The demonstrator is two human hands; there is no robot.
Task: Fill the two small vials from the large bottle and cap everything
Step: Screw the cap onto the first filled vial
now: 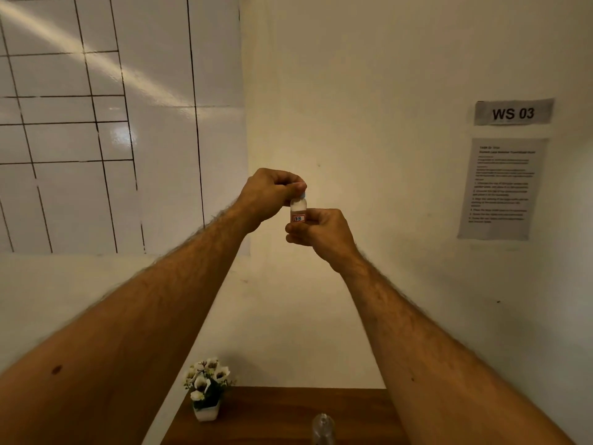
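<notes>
Holding a small vial (298,213) upright in mid-air, well above the wooden table (272,412), both arms reaching forward and up. Gripping the vial's lower end with the right hand (324,234), fingers curled around the base just below a small red-bordered label (298,218) facing the camera. Pinching the pale blue cap (302,195) at the vial's top with the left hand (269,191), thumb and fingertips closed tightly around it from above, knuckles bunched. Showing a clear body with whitish contents between the two sets of fingers. Cannot tell whether the cap is seated fully or only resting on the neck.

Far beneath the fingers, at the bottom edge: standing on the table, a clear bottle (323,428), blurred, only its upper part in view, cap state not readable. Sitting left of that bottle, near the table's back left corner, a small white pot of artificial white flowers (207,390).

Hanging on the wall right of the right hand, a sign reading "WS 03" (513,113) and below it a printed instruction sheet (500,187), text too small to read. Hanging left of the left hand, a whiteboard with a ruled grid (96,123).
</notes>
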